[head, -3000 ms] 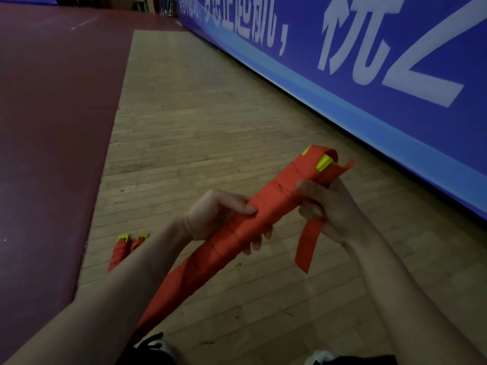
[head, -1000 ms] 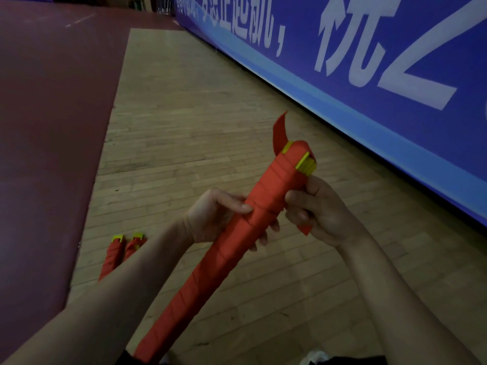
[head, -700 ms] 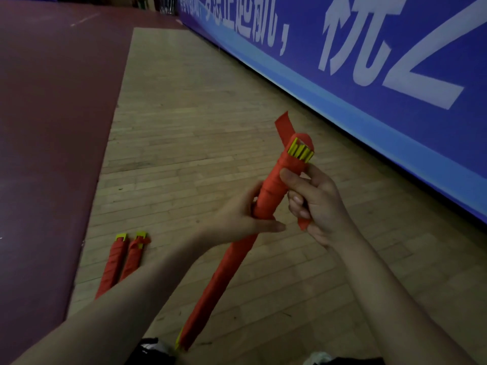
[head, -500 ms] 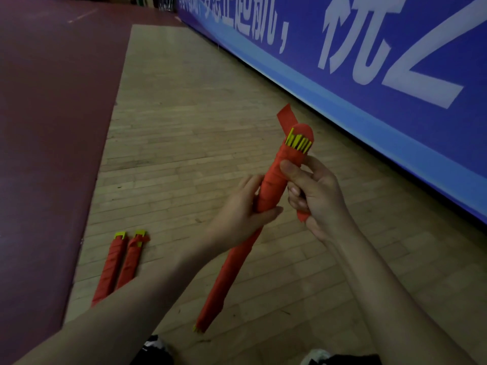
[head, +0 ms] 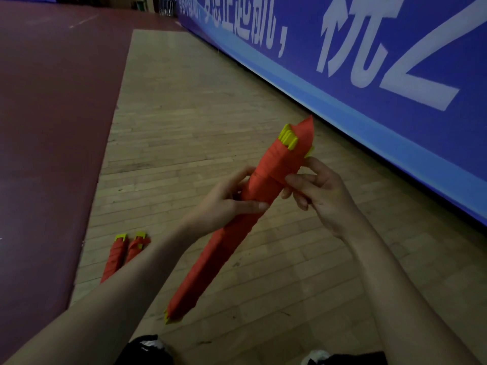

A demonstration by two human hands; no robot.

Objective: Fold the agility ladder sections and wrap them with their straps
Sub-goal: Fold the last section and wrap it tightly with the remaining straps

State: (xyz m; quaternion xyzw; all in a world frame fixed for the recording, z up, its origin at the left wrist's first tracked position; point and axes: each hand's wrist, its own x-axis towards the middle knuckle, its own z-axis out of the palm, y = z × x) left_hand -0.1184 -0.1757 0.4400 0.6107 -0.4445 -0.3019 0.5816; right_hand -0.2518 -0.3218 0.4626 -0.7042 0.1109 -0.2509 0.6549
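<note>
Since the earlier frame my left hand (head: 224,204) has turned to the near side of the long red strap-wound bundle of yellow plastic ladder rungs (head: 232,227), fingers clamped round its middle. Right hand (head: 319,196) pinches the loose red webbing strap end (head: 303,154) near the top, fingers narrow. Bundle's long axis runs from near-left up to far-right, held above the pale wooden plank floor (head: 184,127). Right hand is nearer the free end, I judge for tucking. Two finished red bundles (head: 123,254) lie left.
</note>
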